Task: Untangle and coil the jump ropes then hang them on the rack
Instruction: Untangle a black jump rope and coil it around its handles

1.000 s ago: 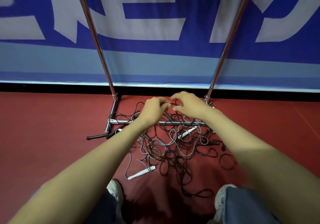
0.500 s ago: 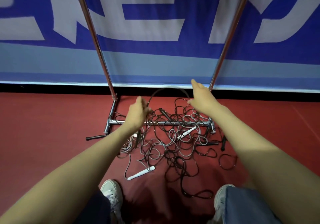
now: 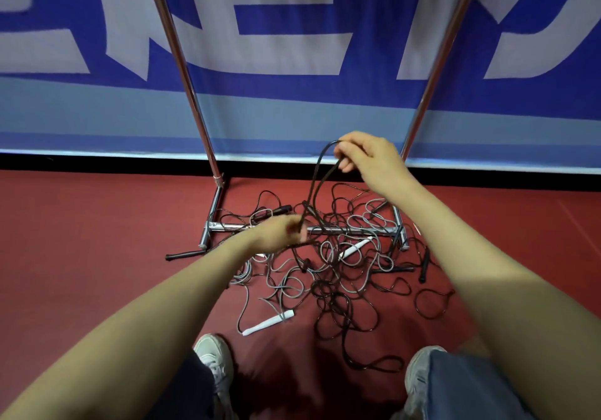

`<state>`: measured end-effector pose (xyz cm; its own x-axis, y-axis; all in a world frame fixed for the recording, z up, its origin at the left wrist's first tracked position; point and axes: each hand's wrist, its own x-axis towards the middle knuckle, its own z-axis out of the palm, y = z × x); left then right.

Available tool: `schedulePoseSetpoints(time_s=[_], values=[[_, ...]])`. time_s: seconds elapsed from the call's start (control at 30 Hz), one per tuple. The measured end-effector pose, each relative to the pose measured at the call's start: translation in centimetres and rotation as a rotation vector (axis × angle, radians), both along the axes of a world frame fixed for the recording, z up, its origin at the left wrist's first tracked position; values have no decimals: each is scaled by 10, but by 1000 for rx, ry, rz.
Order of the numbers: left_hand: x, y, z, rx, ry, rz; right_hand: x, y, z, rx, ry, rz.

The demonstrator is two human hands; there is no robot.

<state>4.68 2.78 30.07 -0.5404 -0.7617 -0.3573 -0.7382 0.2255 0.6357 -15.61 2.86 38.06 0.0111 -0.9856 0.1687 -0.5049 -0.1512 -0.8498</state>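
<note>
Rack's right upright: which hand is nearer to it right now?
Right. The right hand is raised just left of the right upright, pinching a black rope loop; the left hand is lower and farther left, near the base crossbar, gripping the same rope.

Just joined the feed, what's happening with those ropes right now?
A person is working on a tangled pile of jump ropes at the foot of the rack. The right hand pinches a black rope loop held up above the pile; the left hand grips its strands lower down. Nothing in view is coiled or hung yet.
</note>
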Motion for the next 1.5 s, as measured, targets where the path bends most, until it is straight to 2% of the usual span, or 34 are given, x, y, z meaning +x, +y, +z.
schedulePoseSetpoints(time_s=[0.07,0.13,0.17,0.2,0.23,0.3,0.4,0.5,0.63,0.73,0.83,0.9,0.93,1.03,1.07,1.13,1.23,1.3,1.37,1.4,1.5], values=[[3,-3,-9,-73,-15,155,-8,-3,-3,37,75,-80],[7,-11,-6,-138,128,417,-19,-3,-10,163,383,-152],[7,-13,0,-201,166,469,-21,-1,-13,233,547,-157],[4,-15,5,-285,140,444,-20,2,-17,266,630,-121],[0,-14,13,-364,89,368,-16,6,-18,255,622,-46],[-12,-6,26,-498,13,185,-3,10,-18,193,514,145],[-23,0,35,-645,73,62,8,9,-18,176,527,265],[-18,-5,40,-545,168,64,7,8,-11,136,480,191],[-10,-8,38,-433,171,54,8,8,-4,55,393,87],[-9,-13,34,-438,222,211,8,9,-2,23,307,51],[-4,-18,27,-516,124,311,8,7,4,3,133,-4],[3,-22,21,-422,114,457,5,4,8,-29,12,-90],[6,-24,20,-325,168,559,2,3,9,-38,5,-138],[16,-30,22,-39,458,792,-10,1,4,-16,127,-252],[21,-33,20,-28,471,840,-14,1,2,-1,141,-280],[30,-38,16,-72,357,877,-19,1,-1,16,95,-325],[35,-37,14,-49,126,793,-20,0,1,29,65,-293],[29,-33,17,-111,13,627,-14,2,0,55,134,-143],[13,-25,28,-228,159,413,-5,5,-2,79,195,25],[4,-21,34,-220,276,295,0,6,-2,73,195,87],[-19,-13,38,35,576,123,8,3,-1,10,108,116]])
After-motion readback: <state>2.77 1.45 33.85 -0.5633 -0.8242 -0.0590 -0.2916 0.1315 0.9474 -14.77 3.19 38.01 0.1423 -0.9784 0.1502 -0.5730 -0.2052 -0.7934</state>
